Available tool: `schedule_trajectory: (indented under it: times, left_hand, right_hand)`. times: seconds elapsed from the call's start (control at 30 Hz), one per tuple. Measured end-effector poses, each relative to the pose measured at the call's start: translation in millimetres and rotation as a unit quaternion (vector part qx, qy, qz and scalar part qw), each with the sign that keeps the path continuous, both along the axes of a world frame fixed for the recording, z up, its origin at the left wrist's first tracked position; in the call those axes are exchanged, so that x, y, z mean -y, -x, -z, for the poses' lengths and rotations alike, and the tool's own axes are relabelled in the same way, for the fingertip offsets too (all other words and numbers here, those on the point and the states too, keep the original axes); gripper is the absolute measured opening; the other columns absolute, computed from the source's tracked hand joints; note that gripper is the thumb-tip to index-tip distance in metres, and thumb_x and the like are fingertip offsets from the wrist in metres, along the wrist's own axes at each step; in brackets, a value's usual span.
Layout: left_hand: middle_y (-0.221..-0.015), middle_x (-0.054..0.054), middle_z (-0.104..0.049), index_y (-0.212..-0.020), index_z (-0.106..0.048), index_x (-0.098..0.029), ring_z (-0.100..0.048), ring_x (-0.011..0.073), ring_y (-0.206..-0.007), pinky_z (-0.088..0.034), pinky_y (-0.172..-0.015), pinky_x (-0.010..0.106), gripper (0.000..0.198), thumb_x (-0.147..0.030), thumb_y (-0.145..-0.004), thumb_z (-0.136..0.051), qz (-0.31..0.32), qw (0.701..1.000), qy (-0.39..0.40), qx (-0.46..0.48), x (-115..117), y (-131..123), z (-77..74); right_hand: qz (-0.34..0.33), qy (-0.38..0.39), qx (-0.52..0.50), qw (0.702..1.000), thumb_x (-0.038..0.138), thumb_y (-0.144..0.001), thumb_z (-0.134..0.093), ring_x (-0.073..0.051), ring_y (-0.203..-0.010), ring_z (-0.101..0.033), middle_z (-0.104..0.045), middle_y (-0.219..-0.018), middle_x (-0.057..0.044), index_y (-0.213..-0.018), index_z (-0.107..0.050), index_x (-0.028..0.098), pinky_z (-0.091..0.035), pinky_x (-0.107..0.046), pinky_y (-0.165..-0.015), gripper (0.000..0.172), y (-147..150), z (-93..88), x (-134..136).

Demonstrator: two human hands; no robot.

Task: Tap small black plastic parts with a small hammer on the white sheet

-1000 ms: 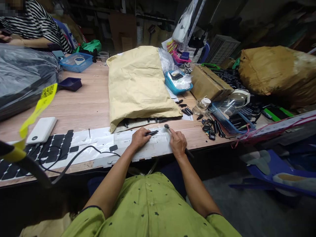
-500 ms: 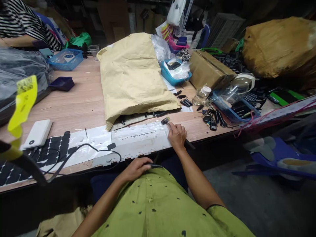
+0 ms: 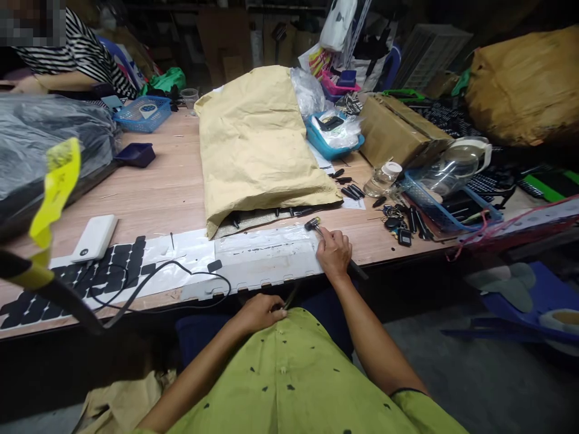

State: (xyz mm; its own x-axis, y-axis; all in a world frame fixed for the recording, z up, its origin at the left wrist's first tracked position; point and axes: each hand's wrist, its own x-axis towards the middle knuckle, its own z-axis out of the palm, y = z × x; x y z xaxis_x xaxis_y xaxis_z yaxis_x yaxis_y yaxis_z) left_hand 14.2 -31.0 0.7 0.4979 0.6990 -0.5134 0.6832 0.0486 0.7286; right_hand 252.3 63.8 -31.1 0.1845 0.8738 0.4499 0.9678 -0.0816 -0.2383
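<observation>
My right hand [image 3: 334,253] is wrapped around the handle of a small hammer [image 3: 312,224] at the table's front edge. The hammer's head lies by the right end of a white board [image 3: 266,268], and the black handle end sticks out below my palm. Down at my lap, in front of the green shirt, my left hand [image 3: 262,312] pinches a thin dark strip [image 3: 292,295] that slants upward; its kind is unclear. A large tan paper bag [image 3: 266,144] lies behind the board, with black pieces showing under its front edge.
Left of the board, a white power bank [image 3: 94,238] with a cable sits on a sheet of black stickers [image 3: 113,265]. On the right are keys [image 3: 393,220], a glass jar [image 3: 382,179] and a blue basket [image 3: 447,205]. A person in a striped sleeve [image 3: 81,51] sits far left.
The thin strip in my left hand has turned from nearly level to slanting upward. The whole scene sits slightly further right in view. My right hand keeps hold of the hammer.
</observation>
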Motion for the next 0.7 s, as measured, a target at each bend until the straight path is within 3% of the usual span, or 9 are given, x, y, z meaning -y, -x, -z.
schedule_trajectory:
  times: [0.07,0.13,0.17,0.23,0.3,0.37,0.47,0.7]
  left_hand:
    - [-0.087,0.004,-0.078,-0.096,-0.078,-0.020,-0.070,0.0214,-0.081,-0.051,-0.073,0.029,0.036,-0.050,-0.086,-0.061,-0.025,0.997,-0.022,0.067,-16.3,-0.3,-20.7]
    - [-0.085,0.005,-0.076,-0.091,-0.076,-0.017,-0.069,0.0216,-0.079,-0.052,-0.072,0.030,0.042,-0.053,-0.090,-0.054,-0.139,0.985,-0.081,0.060,-45.1,4.9,-36.4]
    - [-0.086,0.006,-0.076,-0.094,-0.074,-0.017,-0.069,0.0226,-0.079,-0.052,-0.071,0.032,0.040,-0.051,-0.091,-0.053,-0.214,0.969,-0.123,0.011,-62.6,9.5,-41.7]
    - [-0.094,0.010,-0.075,-0.100,-0.072,-0.017,-0.069,0.0269,-0.087,-0.054,-0.076,0.037,0.035,-0.046,-0.091,-0.055,-0.350,0.906,-0.205,-0.122,-98.4,20.5,-47.1]
    - [-0.107,0.015,-0.073,-0.104,-0.070,-0.016,-0.068,0.0315,-0.101,-0.054,-0.085,0.042,0.032,-0.042,-0.091,-0.056,-0.420,0.849,-0.249,-0.201,-127.9,30.5,-47.2]
    - [-0.113,0.019,-0.071,-0.104,-0.070,-0.015,-0.065,0.0353,-0.109,-0.054,-0.090,0.047,0.031,-0.041,-0.091,-0.057,-0.454,0.820,-0.250,-0.242,-146.1,36.4,-44.7]
    - [-0.116,0.021,-0.070,-0.102,-0.070,-0.015,-0.064,0.0381,-0.113,-0.054,-0.091,0.049,0.027,-0.037,-0.090,-0.059,-0.467,0.813,-0.228,-0.263,-153.7,38.4,-41.0]
    - [-0.106,0.013,-0.072,-0.092,-0.068,-0.021,-0.068,0.0324,-0.103,-0.054,-0.086,0.042,0.012,-0.027,-0.083,-0.064,-0.461,0.823,-0.237,-0.231,-130.2,46.3,-35.3]
  right_hand:
    - [-0.002,-0.005,0.001,1.000,0.013,-0.087,-0.054,-0.024,-0.089,-0.044,-0.057,-0.094,-0.009,-0.119,-0.073,0.025,-0.028,-0.034,-0.073,0.040,-0.6,1.5,-0.1]
    - [-0.003,-0.008,0.004,1.000,0.013,-0.087,-0.054,-0.024,-0.089,-0.044,-0.057,-0.094,-0.009,-0.119,-0.073,0.025,-0.028,-0.034,-0.073,0.040,-0.6,2.3,-0.4]
    - [-0.003,-0.008,0.005,1.000,0.013,-0.086,-0.054,-0.024,-0.089,-0.044,-0.057,-0.094,-0.009,-0.120,-0.073,0.025,-0.028,-0.034,-0.073,0.040,-0.3,2.5,-0.5]
    - [-0.002,-0.007,0.006,1.000,0.013,-0.086,-0.054,-0.024,-0.089,-0.044,-0.057,-0.094,-0.009,-0.119,-0.073,0.025,-0.028,-0.033,-0.073,0.040,0.5,2.5,-0.9]
    - [0.000,-0.003,0.005,1.000,0.013,-0.087,-0.054,-0.024,-0.089,-0.044,-0.058,-0.094,-0.008,-0.119,-0.073,0.025,-0.028,-0.033,-0.073,0.040,1.7,1.9,-1.3]
    - [0.003,0.003,0.004,1.000,0.012,-0.087,-0.054,-0.024,-0.089,-0.045,-0.058,-0.095,-0.008,-0.120,-0.073,0.026,-0.028,-0.034,-0.073,0.041,2.9,1.2,-1.6]
    - [0.006,0.012,0.007,1.000,0.012,-0.087,-0.054,-0.024,-0.089,-0.045,-0.059,-0.095,-0.008,-0.121,-0.073,0.026,-0.028,-0.034,-0.073,0.042,4.2,0.2,-1.8]
    - [0.010,0.025,0.016,1.000,0.011,-0.087,-0.054,-0.024,-0.090,-0.045,-0.059,-0.096,-0.009,-0.123,-0.072,0.028,-0.028,-0.034,-0.073,0.043,6.2,-1.9,-0.9]
